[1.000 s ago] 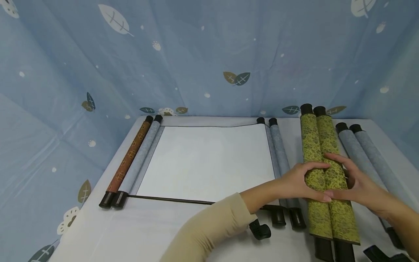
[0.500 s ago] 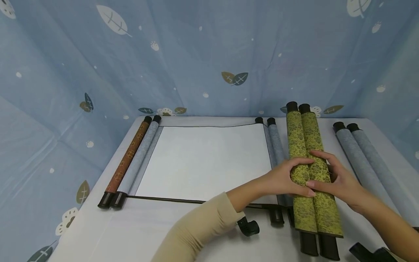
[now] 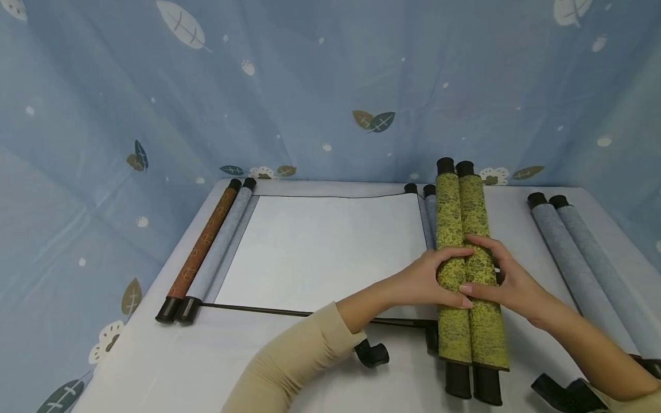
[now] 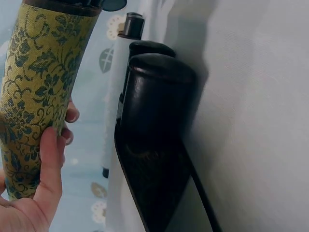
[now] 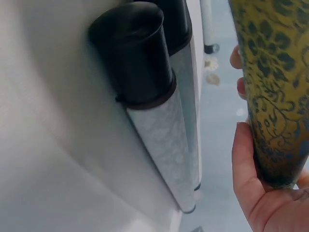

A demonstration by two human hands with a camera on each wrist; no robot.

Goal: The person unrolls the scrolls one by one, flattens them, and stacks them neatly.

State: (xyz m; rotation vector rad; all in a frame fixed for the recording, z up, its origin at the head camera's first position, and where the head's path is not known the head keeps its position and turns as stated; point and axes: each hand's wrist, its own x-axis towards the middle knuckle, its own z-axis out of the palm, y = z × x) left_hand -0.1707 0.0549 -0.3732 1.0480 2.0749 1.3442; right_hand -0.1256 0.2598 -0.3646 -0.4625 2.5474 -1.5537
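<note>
Side by side, my two hands hold a pair of yellow, dark-flowered scroll rolls with black end caps, raised over the table in the head view. My left hand [image 3: 431, 281] grips the left roll [image 3: 448, 218], thumb and fingers around it. The right roll [image 3: 475, 212] is gripped by my right hand [image 3: 503, 281]. Both wrist views show fingers wrapped round the patterned cloth. Beneath and left lies an unrolled scroll with a blank white sheet [image 3: 325, 252]; the yellow rolls hide much of its right-hand rollers.
At the table's left, a brown patterned roll [image 3: 201, 249] lies against the open scroll's grey-blue left roller [image 3: 222, 241]. Two grey-blue rolls [image 3: 573, 252] lie at the right. A leaf-print blue curtain [image 3: 310, 86] stands behind the white table [image 3: 232, 367].
Both hands have carried the yellow rolls leftward, from beside the grey-blue rolls at the right to over the open scroll's right end. The scrolls on the table stay put.
</note>
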